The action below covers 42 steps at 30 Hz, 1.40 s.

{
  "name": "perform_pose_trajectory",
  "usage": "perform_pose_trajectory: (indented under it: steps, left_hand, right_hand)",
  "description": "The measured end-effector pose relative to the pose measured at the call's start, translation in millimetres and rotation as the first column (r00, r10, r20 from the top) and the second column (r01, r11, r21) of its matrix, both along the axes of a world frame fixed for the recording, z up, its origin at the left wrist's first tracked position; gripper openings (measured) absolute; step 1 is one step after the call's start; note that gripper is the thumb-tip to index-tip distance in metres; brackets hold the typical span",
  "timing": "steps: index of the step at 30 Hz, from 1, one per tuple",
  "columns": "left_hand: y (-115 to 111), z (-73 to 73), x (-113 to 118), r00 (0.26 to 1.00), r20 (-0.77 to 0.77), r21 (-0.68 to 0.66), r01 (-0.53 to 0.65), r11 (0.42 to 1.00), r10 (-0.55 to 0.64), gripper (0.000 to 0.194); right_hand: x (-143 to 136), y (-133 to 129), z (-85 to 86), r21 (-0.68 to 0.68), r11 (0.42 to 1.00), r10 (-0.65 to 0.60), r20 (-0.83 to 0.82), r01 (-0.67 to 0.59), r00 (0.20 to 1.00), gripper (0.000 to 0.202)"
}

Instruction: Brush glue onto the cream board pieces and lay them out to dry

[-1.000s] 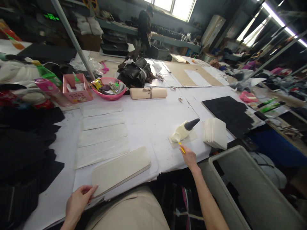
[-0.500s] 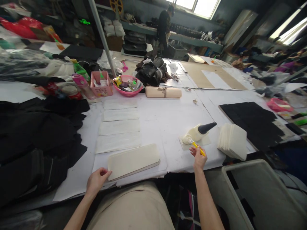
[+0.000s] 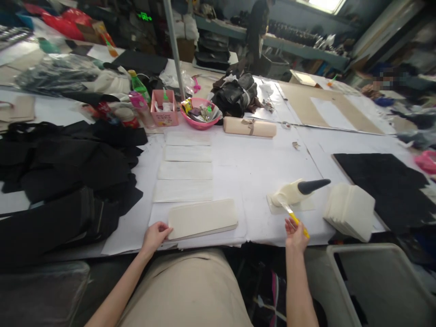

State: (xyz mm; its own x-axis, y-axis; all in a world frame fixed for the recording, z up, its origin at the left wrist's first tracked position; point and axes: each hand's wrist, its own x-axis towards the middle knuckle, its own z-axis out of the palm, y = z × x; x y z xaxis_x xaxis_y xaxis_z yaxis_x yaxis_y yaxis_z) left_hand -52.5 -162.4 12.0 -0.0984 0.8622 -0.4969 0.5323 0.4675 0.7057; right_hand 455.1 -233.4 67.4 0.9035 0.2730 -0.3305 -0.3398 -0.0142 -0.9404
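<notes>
My left hand (image 3: 158, 237) is closed on the left corner of a stack of cream rectangular pieces (image 3: 204, 219) near the table's front edge. In my right hand (image 3: 297, 234) is a brush (image 3: 294, 218) with a yellow handle, gripped between the fingers. Its pale bristle end is at the mouth of a cream glue bottle (image 3: 289, 192) with a black tapered end, which lies tilted on a small clear sheet (image 3: 308, 204). Whether the bristles are inside the mouth is hard to see. Several pale strips (image 3: 184, 190) lie in a column beyond the stack.
Black cut pieces (image 3: 68, 168) are heaped on the left. White pads (image 3: 352, 209) and a black sheet stack (image 3: 381, 186) are on the right, above a grey bin (image 3: 378, 250). Behind stand a pink basket (image 3: 200, 125), a pink box (image 3: 165, 119) and a beige roll (image 3: 250, 127). A person (image 3: 256, 32) stands far back.
The whole view has swung left, so things appear farther right. My right hand and the brush handle have drawn slightly toward me. My left hand stays at the stack's corner.
</notes>
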Motion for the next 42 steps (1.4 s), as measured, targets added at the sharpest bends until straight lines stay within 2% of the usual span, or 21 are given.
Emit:
perform_pose_trajectory:
  steps: [2,5,7,10,13,15,18,21,26,30,32,35,39,42]
  left_hand:
    - [0.4,4.3,2.8,0.994,0.088,-0.033,-0.065,0.997,0.068,0.035]
    - [2.5,11.0,4.6,0.978,0.164,-0.065,-0.117,0.991,0.126,0.036]
    - [4.1,14.8,4.3,0.968,0.208,-0.089,-0.125,0.988,0.141,0.035]
    - [6.0,18.8,2.5,0.954,0.262,-0.122,-0.115,0.986,0.144,0.034]
    - [7.2,20.1,-0.3,0.944,0.298,-0.140,-0.102,0.985,0.140,0.033]
    - [7.8,19.7,-2.6,0.936,0.326,-0.147,-0.088,0.985,0.132,0.031]
    - [8.9,18.1,-5.9,0.926,0.357,-0.148,-0.071,0.986,0.120,0.029]
    - [10.1,16.4,-7.9,0.919,0.376,-0.147,-0.061,0.987,0.113,0.027]
    - [11.2,13.5,-8.9,0.913,0.394,-0.140,-0.058,0.989,0.109,0.027]
    - [10.9,9.9,-10.1,0.911,0.400,-0.131,-0.053,0.990,0.102,0.026]
    - [10.7,8.3,-10.9,0.911,0.402,-0.127,-0.049,0.991,0.096,0.025]
    - [10.6,7.0,-11.6,0.914,0.398,-0.117,-0.042,0.992,0.085,0.026]
    - [11.0,7.4,-11.5,0.915,0.396,-0.114,-0.034,0.993,0.077,0.026]
    - [11.3,7.6,-11.2,0.916,0.392,-0.116,-0.037,0.993,0.080,0.026]
  right_hand:
    - [-21.4,-6.0,7.8,0.006,0.998,0.065,0.026,-0.065,0.998,0.032]
    - [-74.7,-10.6,20.1,-0.003,0.952,0.305,0.048,-0.306,0.951,0.040]
    - [-119.3,-10.9,25.9,-0.041,0.860,0.509,0.059,-0.508,0.859,0.040]
    - [-185.3,-8.7,28.7,-0.069,0.651,0.759,0.047,-0.756,0.650,0.037]
    - [-237.8,-4.4,27.4,-0.066,0.435,0.901,0.033,-0.898,0.434,0.035]
    - [-262.9,-0.3,26.3,-0.058,0.327,0.945,0.028,-0.943,0.326,0.034]
    - [-287.9,6.5,25.2,-0.040,0.229,0.973,0.011,-0.973,0.229,0.031]
    - [-302.4,11.5,23.1,-0.046,0.188,0.982,-0.018,-0.981,0.189,0.033]
    - [-313.9,13.3,15.8,-0.048,0.184,0.981,-0.055,-0.982,0.187,0.036]
    - [-302.1,9.3,12.7,-0.093,0.251,0.965,-0.052,-0.964,0.256,0.039]
    - [-284.0,5.2,12.4,-0.140,0.314,0.946,-0.043,-0.939,0.322,0.041]
    - [-242.8,-3.7,12.5,-0.241,0.441,0.891,0.001,-0.865,0.454,0.042]
    - [-183.7,-17.9,16.8,-0.385,0.637,0.754,0.132,-0.668,0.644,0.043]
    - [-164.6,-24.1,26.8,-0.429,0.741,0.650,0.266,-0.517,0.712,0.041]
